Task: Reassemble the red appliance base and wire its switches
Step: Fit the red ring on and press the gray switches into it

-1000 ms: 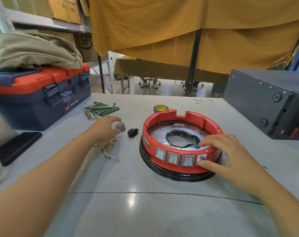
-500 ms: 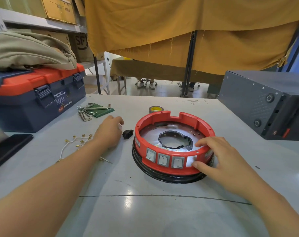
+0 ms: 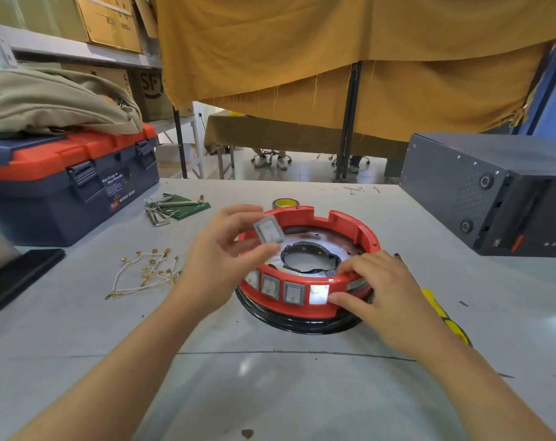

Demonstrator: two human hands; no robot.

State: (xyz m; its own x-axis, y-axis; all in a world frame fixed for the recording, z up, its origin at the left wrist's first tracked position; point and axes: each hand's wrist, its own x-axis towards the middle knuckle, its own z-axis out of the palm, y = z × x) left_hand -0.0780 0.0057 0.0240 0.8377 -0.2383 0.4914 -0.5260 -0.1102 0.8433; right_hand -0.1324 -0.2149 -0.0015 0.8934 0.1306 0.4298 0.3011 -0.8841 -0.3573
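Currently mid-assembly. The red base (image 3: 305, 308) sits on the grey table (image 3: 270, 393), ring up, black rim under it. Front wall has a row of switch slots: at least two rocker switches (image 3: 293, 293) seated, possibly a third behind the left hand — partly hidden, can't confirm. Next slot to the right, the open cutout (image 3: 318, 294), shows bright and empty.

Left hand (image 3: 221, 259) is lifted above the base's left side, thumb and fingers pinching a loose rocker switch (image 3: 268, 230), face toward the camera, a bit motion-blurred. Right hand (image 3: 381, 284) rests on the base's front-right rim, fingers bent over the top edge and thumb against the outer wall just beside the empty cutout — looks like it's steadying the ring.

My read on what's left: press the loose switch into the cutout, then all the wiring. The bundle of white wires with brass terminals (image 3: 148, 272) lies on the table left of the base, apart from it, not connected to anything visible. Hex keys (image 3: 171, 208) and a toolbox (image 3: 70, 183) sit further back left; tape roll (image 3: 284, 203) behind the base. Wiring not started, as far as I can tell.
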